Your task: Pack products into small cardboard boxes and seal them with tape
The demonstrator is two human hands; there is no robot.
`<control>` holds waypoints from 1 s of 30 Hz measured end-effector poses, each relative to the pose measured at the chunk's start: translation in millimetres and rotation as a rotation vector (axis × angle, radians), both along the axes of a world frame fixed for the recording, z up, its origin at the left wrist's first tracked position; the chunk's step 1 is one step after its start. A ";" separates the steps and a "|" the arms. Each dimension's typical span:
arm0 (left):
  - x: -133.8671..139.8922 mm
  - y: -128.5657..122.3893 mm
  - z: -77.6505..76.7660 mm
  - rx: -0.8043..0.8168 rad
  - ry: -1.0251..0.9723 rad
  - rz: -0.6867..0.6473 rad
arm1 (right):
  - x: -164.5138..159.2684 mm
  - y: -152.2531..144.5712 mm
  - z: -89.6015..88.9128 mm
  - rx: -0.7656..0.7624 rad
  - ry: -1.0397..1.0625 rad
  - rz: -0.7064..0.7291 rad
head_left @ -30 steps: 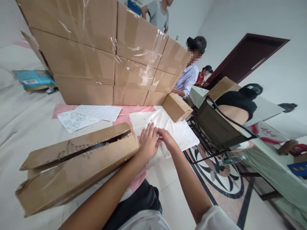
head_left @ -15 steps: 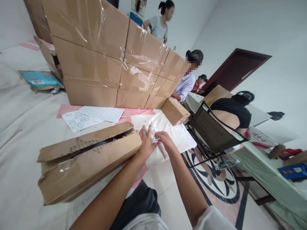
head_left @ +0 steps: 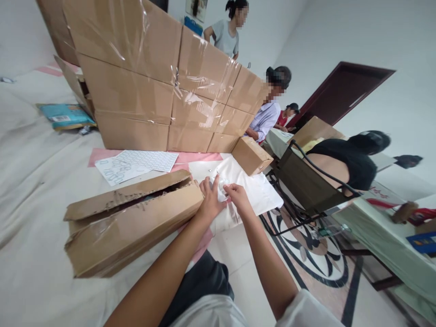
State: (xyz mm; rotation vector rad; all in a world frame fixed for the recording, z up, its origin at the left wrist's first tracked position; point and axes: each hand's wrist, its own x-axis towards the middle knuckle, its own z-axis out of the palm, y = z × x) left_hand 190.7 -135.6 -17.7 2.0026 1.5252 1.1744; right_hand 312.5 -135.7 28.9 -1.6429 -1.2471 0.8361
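My left hand (head_left: 210, 198) is closed around a small, crumpled-looking white piece (head_left: 221, 191), perhaps paper or thin plastic; its exact kind is too small to make out. From the other side, the fingertips of my right hand (head_left: 236, 195) pinch the edge of the same piece. Both hands are over a white cloth (head_left: 262, 195) on the table. Close to my left wrist lies a long cardboard box (head_left: 136, 227) with its top flaps parted; what is inside is mostly hidden.
Taped cartons (head_left: 136, 95) form a wall behind the hands. A small carton (head_left: 252, 156) sits at its right end. Patterned white sheets (head_left: 146, 161) and a blue packet (head_left: 66, 116) lie to the left. A chair (head_left: 306, 186) with a seated person (head_left: 344, 159) is at the right; other people are farther back.
My right hand's fingers have shifted slightly on the white piece, which both hands still hold. The view has turned a little, and the seated person in black has leaned toward the right.
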 end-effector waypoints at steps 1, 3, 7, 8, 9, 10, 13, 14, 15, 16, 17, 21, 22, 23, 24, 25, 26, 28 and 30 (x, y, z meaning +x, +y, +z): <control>-0.5 -0.2 0.3 -0.002 0.008 0.000 | 0.5 -2.1 -1.4 0.012 0.000 -0.008; -1.3 -0.2 0.5 -0.013 0.020 0.002 | 1.9 -6.8 -4.1 0.024 0.009 -0.022; -2.7 -0.6 1.0 -0.027 0.020 0.003 | 4.0 -16.0 -8.0 -0.015 0.048 -0.046; -2.9 -0.9 1.4 -0.026 0.017 0.000 | 4.2 -17.8 -8.1 -0.034 0.062 -0.049; -3.1 -1.3 1.9 -0.025 0.014 -0.002 | 4.2 -19.5 -7.8 -0.054 0.078 -0.049; -3.3 -1.6 2.4 -0.025 0.011 -0.003 | 4.2 -20.9 -6.9 -0.072 0.094 -0.049; -3.7 -1.9 3.2 -0.029 0.003 -0.007 | 4.6 -24.7 -1.6 -0.117 0.137 -0.042; -3.8 -1.8 3.2 -0.033 0.000 -0.012 | 4.9 -25.8 0.5 -0.133 0.149 -0.036; -3.8 -1.6 3.1 -0.039 -0.003 -0.017 | 5.1 -26.8 2.6 -0.149 0.161 -0.029; -3.9 -1.4 2.9 -0.046 -0.006 -0.022 | 5.2 -27.6 4.3 -0.166 0.174 -0.020; -3.9 -1.3 2.8 -0.053 -0.010 -0.026 | 5.2 -28.3 5.5 -0.183 0.188 -0.012; -4.4 -1.7 2.5 -0.074 -0.026 -0.037 | 4.6 -28.5 5.5 -0.223 0.254 -0.003; -4.6 -1.9 2.6 -0.076 -0.030 -0.039 | 4.5 -28.0 4.6 -0.226 0.271 -0.003; -4.8 -2.2 2.6 -0.078 -0.034 -0.041 | 4.5 -27.4 3.4 -0.226 0.288 -0.003; -5.0 -2.3 2.6 -0.080 -0.037 -0.041 | 4.6 -26.7 2.1 -0.224 0.306 -0.001; -5.1 -2.4 2.4 -0.082 -0.040 -0.042 | 4.8 -26.1 0.7 -0.221 0.323 0.001; -5.2 -2.4 2.2 -0.085 -0.043 -0.042 | 5.1 -25.6 -0.8 -0.218 0.340 0.003; -5.2 -2.1 1.3 -0.092 -0.043 -0.045 | 5.6 -25.1 -3.9 -0.213 0.373 0.005; -5.2 -1.6 0.0 -0.087 -0.036 -0.043 | 5.6 -25.5 -7.1 -0.211 0.403 0.002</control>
